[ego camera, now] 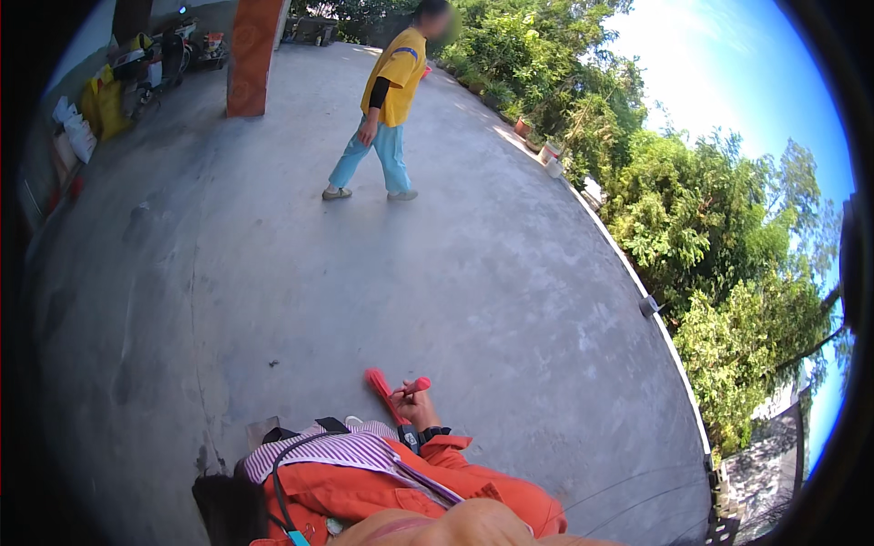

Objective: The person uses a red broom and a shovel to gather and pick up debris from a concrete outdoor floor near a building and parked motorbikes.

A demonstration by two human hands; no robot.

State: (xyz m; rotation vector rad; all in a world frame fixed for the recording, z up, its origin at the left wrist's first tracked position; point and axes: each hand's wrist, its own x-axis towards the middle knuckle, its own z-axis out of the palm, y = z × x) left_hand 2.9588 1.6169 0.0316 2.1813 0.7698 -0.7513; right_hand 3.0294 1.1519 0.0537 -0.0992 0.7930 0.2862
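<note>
My right hand, with a dark band and a watch-like device at the wrist, grips the thin shaft of what looks like a red broom. The shaft's thick red end points up towards the camera. Its long red head lies slantwise beyond and left of the fingers, above the concrete floor. My left hand is out of view. At the lower left, beside the purple-and-white striped cloth over my orange clothing, a flat greyish thing shows partly; what it is cannot be told.
A person in a yellow shirt and light blue trousers is mid-stride ahead. An orange pillar stands at upper left, near a motorbike and yellow sacks. Pots and a low white edge border the floor at right.
</note>
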